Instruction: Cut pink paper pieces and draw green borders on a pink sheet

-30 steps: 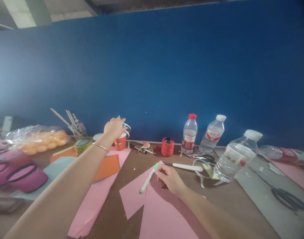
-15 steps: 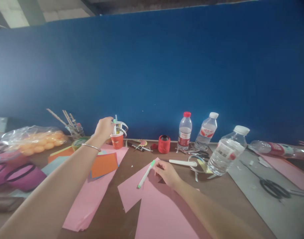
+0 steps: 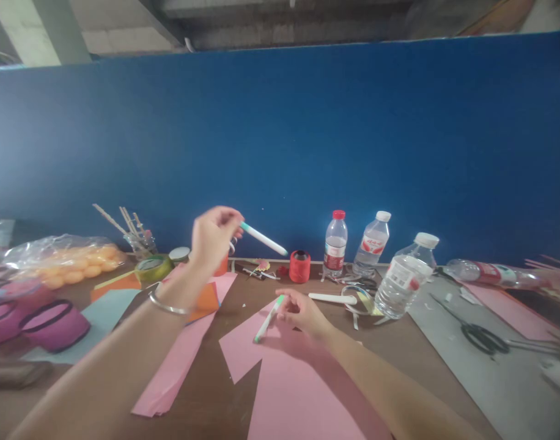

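My left hand is raised over the back of the table, its fingers closed on one green end of a white marker pen. That pen points to the right and slopes down. Partly hidden behind the hand is a red paper cup. My right hand is low over pink paper, fingers curled round the upper end of a second white marker pen with green ends. Whether this pen's lower end touches the paper I cannot tell.
A red thread spool, a white-handled tool and water bottles stand or lie at the back. Scissors rest on a grey mat at right. At left are green tape and bagged orange balls.
My left hand has drawn the marker pen out of the red cup and moved it to the right. My right hand has stayed by its pen. The view has tilted up slightly.
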The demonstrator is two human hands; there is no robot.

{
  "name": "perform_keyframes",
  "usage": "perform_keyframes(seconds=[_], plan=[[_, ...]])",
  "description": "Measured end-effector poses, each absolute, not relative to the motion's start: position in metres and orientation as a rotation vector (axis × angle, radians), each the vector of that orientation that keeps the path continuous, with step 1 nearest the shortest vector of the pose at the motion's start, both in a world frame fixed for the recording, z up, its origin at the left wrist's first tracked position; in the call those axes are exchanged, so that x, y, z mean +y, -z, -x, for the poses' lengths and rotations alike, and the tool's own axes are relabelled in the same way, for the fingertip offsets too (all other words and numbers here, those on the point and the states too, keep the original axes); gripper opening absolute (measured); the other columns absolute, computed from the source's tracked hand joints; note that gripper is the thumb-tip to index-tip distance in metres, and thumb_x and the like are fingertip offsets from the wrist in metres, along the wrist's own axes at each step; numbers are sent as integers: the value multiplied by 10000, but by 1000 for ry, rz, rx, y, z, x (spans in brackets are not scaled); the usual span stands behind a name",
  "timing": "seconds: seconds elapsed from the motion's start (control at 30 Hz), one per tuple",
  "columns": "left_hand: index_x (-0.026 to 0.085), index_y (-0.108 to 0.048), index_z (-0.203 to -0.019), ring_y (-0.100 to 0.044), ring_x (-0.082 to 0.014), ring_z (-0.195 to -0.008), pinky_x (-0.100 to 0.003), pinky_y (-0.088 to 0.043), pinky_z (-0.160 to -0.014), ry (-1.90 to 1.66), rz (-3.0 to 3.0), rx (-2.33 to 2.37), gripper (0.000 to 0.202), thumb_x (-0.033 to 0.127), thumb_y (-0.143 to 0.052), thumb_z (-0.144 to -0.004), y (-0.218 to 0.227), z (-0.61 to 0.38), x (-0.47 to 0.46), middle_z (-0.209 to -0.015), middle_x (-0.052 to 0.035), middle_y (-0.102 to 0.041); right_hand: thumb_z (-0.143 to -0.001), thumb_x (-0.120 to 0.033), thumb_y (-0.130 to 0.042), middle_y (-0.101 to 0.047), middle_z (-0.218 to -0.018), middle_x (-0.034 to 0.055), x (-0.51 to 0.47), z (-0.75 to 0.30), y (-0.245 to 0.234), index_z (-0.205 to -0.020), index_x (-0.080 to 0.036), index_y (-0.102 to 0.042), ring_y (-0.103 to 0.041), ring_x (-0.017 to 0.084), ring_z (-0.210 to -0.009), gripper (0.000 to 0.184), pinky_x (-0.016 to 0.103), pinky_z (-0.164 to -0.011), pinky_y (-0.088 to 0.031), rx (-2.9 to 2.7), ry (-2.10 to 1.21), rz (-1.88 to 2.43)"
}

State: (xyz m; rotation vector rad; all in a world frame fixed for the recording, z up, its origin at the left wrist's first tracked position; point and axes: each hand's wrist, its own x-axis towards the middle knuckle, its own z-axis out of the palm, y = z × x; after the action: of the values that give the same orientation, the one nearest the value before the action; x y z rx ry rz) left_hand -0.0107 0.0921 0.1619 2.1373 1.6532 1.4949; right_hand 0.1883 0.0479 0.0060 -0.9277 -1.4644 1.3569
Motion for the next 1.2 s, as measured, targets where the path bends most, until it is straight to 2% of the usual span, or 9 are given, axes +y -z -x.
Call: perform_keyframes(seconds=[0.07, 0.17, 0.3, 0.47, 0.67, 0.87, 0.97, 1.07, 1.2], plan=[[188, -588, -917, -635, -128, -631, -225, -511, -594, -1369, -2195, 1490, 182, 278, -433, -887, -121, -17, 57, -730, -3, -653, -586, -342, -758, -600, -701, -27, 42, -185, -16, -985, -197, -582, -540, 116, -596, 460, 216, -539, -433, -1379, -1306, 852], [211, -587, -884, -628, -129, -652, -224, -510, -599, -1199, -2262, 1337, 177, 179, -413, -866, -61, -43, 15, -753, 3, -647, -766, -401, -560, -495, -519, -50, 35, -180, -23, -723, -189, -568, -445, 95, -458, 217, 204, -435, -349, -1251, -1221, 889], [209, -541, -916, -616, -155, -747, -263, -509, -666, -1050, -2347, 1288, 184, 148, -373, -872, -23, -43, 2, -848, -24, -634, -686, -272, -638, -430, -460, -77, 29, -176, -19, -578, -188, -498, -362, 70, -417, 196, 192, -404, -280, -1224, -1187, 1017], [199, -556, -856, -605, -224, -829, -336, -475, -732, -802, -2587, 1314, 176, 192, -383, -885, -15, -30, 11, -877, -68, -638, -645, -286, -671, -376, -379, -97, 25, -172, -19, -517, -203, -403, -295, 53, -339, 308, 194, -354, -204, -1162, -1349, 1047], [178, -538, -759, -551, -199, -576, -310, -379, -522, -651, -2846, 1403, 244, 206, -350, -912, -16, -34, 9, -682, -53, -591, -615, -297, -616, -362, -364, -73, 23, -172, -31, -448, -177, -431, -245, 36, -339, 277, 189, -356, -123, -1059, -1491, 1003], [172, -547, -725, -533, -229, -670, -317, -349, -554, -616, -3015, 1432, 300, 272, -354, -933, -30, -17, 13, -702, -75, -565, -607, -256, -609, -319, -326, -93, 29, -204, -53, -463, -203, -386, -246, 40, -288, 271, 175, -302, -135, -883, -1370, 1083], [145, -550, -732, -519, -233, -660, -325, -352, -561, -618, -2979, 1606, 336, 194, -290, -940, -33, 2, 24, -693, -98, -545, -625, -300, -644, -224, -331, -132, 40, -233, -65, -487, -209, -322, -197, 20, -282, 362, 151, -294, -140, -821, -1217, 1069], [159, -554, -752, -530, -223, -666, -323, -383, -581, -505, -3012, 1518, 288, 211, -333, -929, -33, 5, 27, -710, -75, -555, -648, -359, -650, -385, -386, -95, 43, -234, -58, -530, -192, -394, -271, 21, -309, 327, 141, -305, -146, -839, -1156, 1041], [199, -565, -840, -572, -223, -761, -342, -441, -677, -303, -3051, 1301, 176, 268, -414, -895, -29, -13, 9, -835, -41, -599, -690, -387, -638, -424, -377, -71, 37, -204, -25, -550, -173, -488, -316, 47, -325, 296, 165, -329, -188, -945, -1223, 1039]])
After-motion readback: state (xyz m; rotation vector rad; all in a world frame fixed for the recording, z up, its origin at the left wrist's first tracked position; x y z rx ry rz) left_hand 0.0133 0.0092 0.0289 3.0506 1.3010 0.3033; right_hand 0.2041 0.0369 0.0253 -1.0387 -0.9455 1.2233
